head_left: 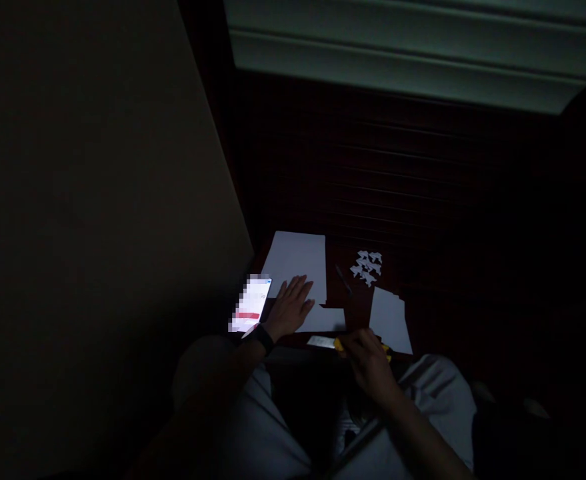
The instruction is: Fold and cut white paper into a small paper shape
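Note:
The scene is very dark. My left hand (291, 305) lies flat with fingers stretched out on a white paper sheet (297, 257) on a small dark table (353, 300). A dark band sits on that wrist. My right hand (367, 360) is closed around a yellow-handled cutter (340, 345) at the table's near edge, its pale blade pointing left. A second white sheet (390, 320) lies just beyond my right hand. A pile of several small white paper cut-outs (367, 267) sits at the far right of the table. A dark pen (343, 279) lies between the sheets.
A lit phone (251, 307) lies at the table's left edge, beside my left wrist. A plain wall (97, 200) rises at the left. Dark slatted boards (397, 167) and a pale ledge (403, 53) stand behind the table. My knees in light trousers (253, 427) are below.

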`<state>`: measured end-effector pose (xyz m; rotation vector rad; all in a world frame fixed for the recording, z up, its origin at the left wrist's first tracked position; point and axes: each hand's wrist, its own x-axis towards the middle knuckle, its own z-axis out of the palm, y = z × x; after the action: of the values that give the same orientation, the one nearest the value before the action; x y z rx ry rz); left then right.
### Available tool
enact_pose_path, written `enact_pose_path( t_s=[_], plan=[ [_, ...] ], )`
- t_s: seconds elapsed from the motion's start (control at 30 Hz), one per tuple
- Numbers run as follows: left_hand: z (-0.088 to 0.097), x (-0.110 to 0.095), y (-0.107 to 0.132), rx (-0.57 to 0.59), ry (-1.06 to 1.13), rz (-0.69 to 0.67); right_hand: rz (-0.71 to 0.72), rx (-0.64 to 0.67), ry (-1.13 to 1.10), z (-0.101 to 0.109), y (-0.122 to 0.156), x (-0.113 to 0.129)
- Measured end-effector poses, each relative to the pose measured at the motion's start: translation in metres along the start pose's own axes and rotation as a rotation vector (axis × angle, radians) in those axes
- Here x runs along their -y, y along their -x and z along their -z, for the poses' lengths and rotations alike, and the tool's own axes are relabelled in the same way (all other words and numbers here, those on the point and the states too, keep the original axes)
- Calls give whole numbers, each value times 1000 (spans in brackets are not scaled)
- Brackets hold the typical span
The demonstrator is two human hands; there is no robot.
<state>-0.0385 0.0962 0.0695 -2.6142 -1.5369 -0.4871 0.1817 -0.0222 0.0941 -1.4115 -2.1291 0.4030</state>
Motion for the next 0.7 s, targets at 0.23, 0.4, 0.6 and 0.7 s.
enact_pose_path(
  t_s=[0.23,0.4,0.6,0.7],
  plan=[
    [19,-33,29,57,116,-276,-422,-244,328,35,-19,-88],
    [4,-38,51,51,158,-364,-639,-192,476,31,-39,-103],
    [-7,-35,69,-17,179,-450,-887,-253,528,17,-50,-106],
    [-8,-37,72,-85,257,-435,-885,-274,547,12,-50,-108]
  ],
)
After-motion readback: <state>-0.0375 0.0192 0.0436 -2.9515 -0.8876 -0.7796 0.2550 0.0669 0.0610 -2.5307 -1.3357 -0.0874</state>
